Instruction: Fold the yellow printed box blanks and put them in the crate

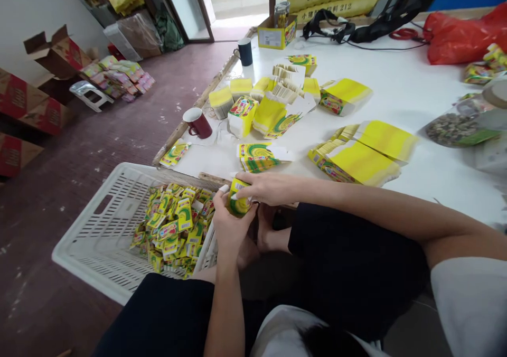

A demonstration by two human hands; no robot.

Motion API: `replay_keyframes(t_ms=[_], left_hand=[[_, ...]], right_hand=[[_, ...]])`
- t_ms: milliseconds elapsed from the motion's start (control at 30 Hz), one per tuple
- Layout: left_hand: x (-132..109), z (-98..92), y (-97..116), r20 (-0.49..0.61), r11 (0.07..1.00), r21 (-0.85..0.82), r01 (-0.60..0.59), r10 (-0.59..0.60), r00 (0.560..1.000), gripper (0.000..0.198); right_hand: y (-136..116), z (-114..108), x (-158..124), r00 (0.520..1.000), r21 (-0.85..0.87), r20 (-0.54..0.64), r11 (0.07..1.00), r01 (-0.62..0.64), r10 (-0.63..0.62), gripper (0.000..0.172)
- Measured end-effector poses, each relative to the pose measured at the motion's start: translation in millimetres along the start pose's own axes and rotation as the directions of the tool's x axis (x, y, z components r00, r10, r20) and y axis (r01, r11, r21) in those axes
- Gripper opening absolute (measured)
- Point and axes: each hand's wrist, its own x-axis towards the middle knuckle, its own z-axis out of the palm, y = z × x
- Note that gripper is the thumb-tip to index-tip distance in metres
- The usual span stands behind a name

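Both my hands meet over the table's near edge around one small yellow-and-green printed box. My left hand wraps it from below, with a white covering on one fingertip. From the right, my right hand has its fingers closed at the box's upper end. Just beyond lies a yellow printed carton on the white table. Left of my hands, a white plastic crate holds a heap of similar small boxes.
Yellow card stacks, a maroon mug and a dark mug stand on the table. At the right are a red plastic bag and a clear container. Cardboard boxes and a stool occupy the floor at left.
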Motion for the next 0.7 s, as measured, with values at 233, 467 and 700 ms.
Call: replay_keyframes(t_ms=[233, 467, 700], left_hand=[[3, -7.5, 13, 0.106, 0.997, 0.053, -0.056, 0.05, 0.993, 0.079], [4, -15.1, 12, 0.198, 0.998, -0.016, -0.053, 0.055, 0.979, 0.09], [3, 2.7, 4, -0.074, 0.963, -0.26, 0.063, -0.085, 0.994, 0.093]], right_hand=[[7, -3, -5, 0.995, -0.03, -0.095, 0.999, 0.028, -0.03, 0.035], [10, -12, -12, 0.997, 0.234, -0.065, 0.97, 0.064, -0.05, 0.023], [18, 17, 1, 0.939, 0.338, -0.319, 0.941, -0.016, 0.131, 0.081]])
